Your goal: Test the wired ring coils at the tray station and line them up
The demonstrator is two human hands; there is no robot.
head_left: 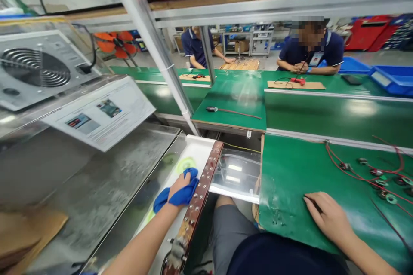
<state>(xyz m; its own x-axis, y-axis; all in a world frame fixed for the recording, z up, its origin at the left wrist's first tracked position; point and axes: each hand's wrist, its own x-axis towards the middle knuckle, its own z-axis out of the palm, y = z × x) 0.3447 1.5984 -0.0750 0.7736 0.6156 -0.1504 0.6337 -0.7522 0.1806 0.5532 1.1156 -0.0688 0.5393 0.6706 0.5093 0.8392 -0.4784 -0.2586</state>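
Note:
A blue cloth point(183, 197) is bunched in my left hand point(179, 184), with the fingers closed round it. The cloth lies on a long white panel point(200, 149) marked with yellow-green patches point(186, 163). A reddish-brown strip point(199, 187) dotted with metal screw heads runs along the panel's right edge, close beside the cloth. My right hand point(331, 217) rests on the green work surface point(287, 167) with fingers apart and nothing visible in it. Several small coil-like parts with red wires point(382, 182) lie beyond it to the right.
A clear-topped gap point(238, 172) separates the panel from the green surface. A printed sheet point(103, 111) and a grey machine with a round grille point(35, 66) stand left. A slanted metal post point(155, 43) rises ahead. Two people sit across the green conveyor point(338, 114).

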